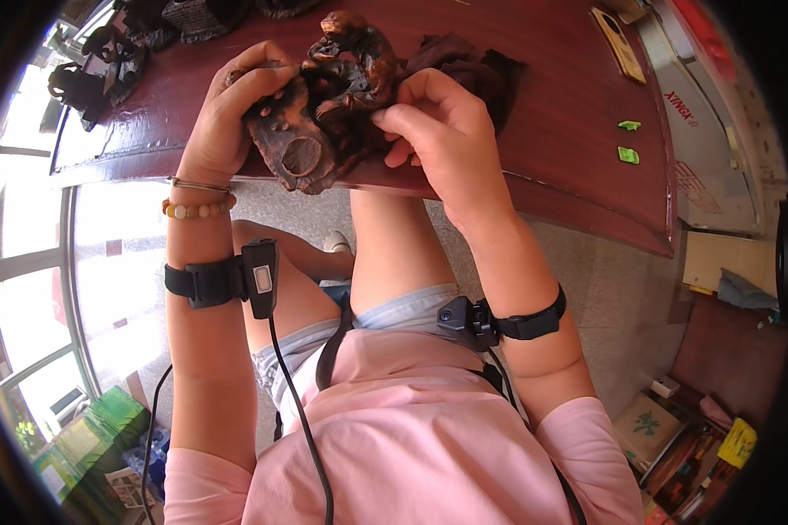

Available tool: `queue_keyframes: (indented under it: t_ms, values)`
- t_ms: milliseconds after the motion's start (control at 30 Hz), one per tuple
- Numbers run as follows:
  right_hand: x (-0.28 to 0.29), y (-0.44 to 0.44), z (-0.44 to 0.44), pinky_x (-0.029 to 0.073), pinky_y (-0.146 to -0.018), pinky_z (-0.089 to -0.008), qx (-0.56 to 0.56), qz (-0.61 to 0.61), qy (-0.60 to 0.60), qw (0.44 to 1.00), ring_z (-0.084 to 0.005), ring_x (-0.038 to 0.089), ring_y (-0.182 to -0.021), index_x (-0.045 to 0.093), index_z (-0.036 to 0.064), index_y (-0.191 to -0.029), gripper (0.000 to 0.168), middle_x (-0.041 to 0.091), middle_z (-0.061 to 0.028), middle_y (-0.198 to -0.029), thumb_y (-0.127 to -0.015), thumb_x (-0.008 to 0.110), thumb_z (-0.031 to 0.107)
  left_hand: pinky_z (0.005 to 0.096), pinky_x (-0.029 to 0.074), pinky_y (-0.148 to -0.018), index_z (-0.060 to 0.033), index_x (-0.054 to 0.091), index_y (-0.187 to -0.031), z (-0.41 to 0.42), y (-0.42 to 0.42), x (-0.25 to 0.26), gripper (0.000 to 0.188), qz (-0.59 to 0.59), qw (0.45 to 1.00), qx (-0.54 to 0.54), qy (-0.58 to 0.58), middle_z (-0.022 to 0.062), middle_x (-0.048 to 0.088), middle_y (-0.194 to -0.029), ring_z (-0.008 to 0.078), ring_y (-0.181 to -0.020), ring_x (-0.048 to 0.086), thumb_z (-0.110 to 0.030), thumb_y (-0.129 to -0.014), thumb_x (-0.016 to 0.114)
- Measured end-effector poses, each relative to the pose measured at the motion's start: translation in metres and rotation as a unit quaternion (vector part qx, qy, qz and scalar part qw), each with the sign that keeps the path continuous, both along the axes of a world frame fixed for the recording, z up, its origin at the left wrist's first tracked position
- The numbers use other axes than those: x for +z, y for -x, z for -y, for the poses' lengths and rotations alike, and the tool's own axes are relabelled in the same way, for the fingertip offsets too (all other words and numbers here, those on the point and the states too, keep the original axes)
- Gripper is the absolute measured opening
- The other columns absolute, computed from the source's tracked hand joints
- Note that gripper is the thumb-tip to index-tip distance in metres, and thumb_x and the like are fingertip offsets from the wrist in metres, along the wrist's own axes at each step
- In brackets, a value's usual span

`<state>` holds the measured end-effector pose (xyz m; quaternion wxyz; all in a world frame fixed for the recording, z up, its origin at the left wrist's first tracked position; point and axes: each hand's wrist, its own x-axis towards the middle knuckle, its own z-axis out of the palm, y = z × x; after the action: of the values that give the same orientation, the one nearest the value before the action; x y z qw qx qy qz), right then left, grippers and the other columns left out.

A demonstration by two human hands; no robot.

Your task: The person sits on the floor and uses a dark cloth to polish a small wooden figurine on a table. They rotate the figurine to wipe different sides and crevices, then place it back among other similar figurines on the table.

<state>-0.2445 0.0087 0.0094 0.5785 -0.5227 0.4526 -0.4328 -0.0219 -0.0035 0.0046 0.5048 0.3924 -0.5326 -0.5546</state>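
Note:
A dark brown carving point(361, 72), which looks like wood, rests at the table's near edge, with a figure rising from a rough base. My left hand point(243, 98) grips the left part of that base, beside a shallow round hollow point(301, 156). At the carving's lower right, my right hand point(440, 125) has its thumb tip against the surface and its fingers curled. Whether those fingers pinch anything is hidden. Just behind my right hand, a crumpled dark maroon cloth point(479, 72) lies on the reddish-brown table point(565, 144).
Several dark carvings point(115, 62) stand at the table's far left. A phone-like tan object point(617, 42) and two small green pieces point(628, 155) lie toward the right. A white panel with red lettering point(712, 144) stands beyond that edge. Green boxes point(92, 433) are low on the left.

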Motion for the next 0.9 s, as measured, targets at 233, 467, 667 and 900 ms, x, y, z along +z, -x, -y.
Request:
queue_keyframes:
  t_ms: [233, 467, 667, 900]
  values:
    - [0.009, 0.004, 0.002, 0.047, -0.054, -0.0220, 0.012, 0.021, -0.087, 0.996, -0.0147, 0.065, -0.059, 0.061, 0.009, -0.085, 0.006, 0.063, -0.0036, -0.075, -0.084, 0.062, 0.015, 0.0205, 0.040, -0.065, -0.0029, 0.056, -0.083, 0.002, -0.002, 0.000, 0.011, -0.026, 0.999, -0.020, -0.027, -0.0006, 0.056, -0.075, 0.0058, -0.069, 0.050, -0.013, -0.087, 0.056]
    - [0.004, 0.007, 0.012, 0.036, -0.044, -0.0214, 0.013, 0.045, -0.081, 0.996, -0.0097, 0.049, -0.045, 0.062, 0.001, -0.087, 0.013, 0.065, -0.0102, -0.071, -0.080, 0.063, 0.011, 0.0207, 0.039, -0.064, -0.0033, 0.056, -0.083, 0.004, -0.005, -0.001, 0.011, -0.007, 1.000, -0.024, -0.009, -0.0005, 0.056, -0.075, 0.0056, -0.069, 0.049, -0.013, -0.086, 0.056]
    - [0.002, 0.013, 0.034, 0.025, -0.041, -0.0195, 0.067, 0.070, -0.112, 0.989, -0.0041, 0.036, -0.044, 0.064, 0.003, -0.088, 0.013, 0.060, -0.0052, -0.066, -0.081, 0.067, 0.014, 0.0210, 0.038, -0.063, -0.0030, 0.056, -0.081, 0.006, -0.003, -0.001, 0.012, 0.005, 0.999, -0.029, -0.019, -0.0008, 0.054, -0.073, 0.0060, -0.068, 0.047, -0.015, -0.085, 0.055]
    - [0.004, 0.010, 0.056, 0.020, -0.041, -0.0193, 0.133, 0.038, -0.109, 0.984, -0.0025, 0.032, -0.044, 0.067, 0.004, -0.092, 0.017, 0.058, -0.0010, -0.070, -0.082, 0.068, 0.018, 0.0212, 0.037, -0.064, -0.0030, 0.055, -0.081, 0.003, 0.001, 0.003, 0.012, -0.004, 0.999, -0.030, -0.031, -0.0009, 0.053, -0.074, 0.0060, -0.068, 0.046, -0.014, -0.084, 0.054]
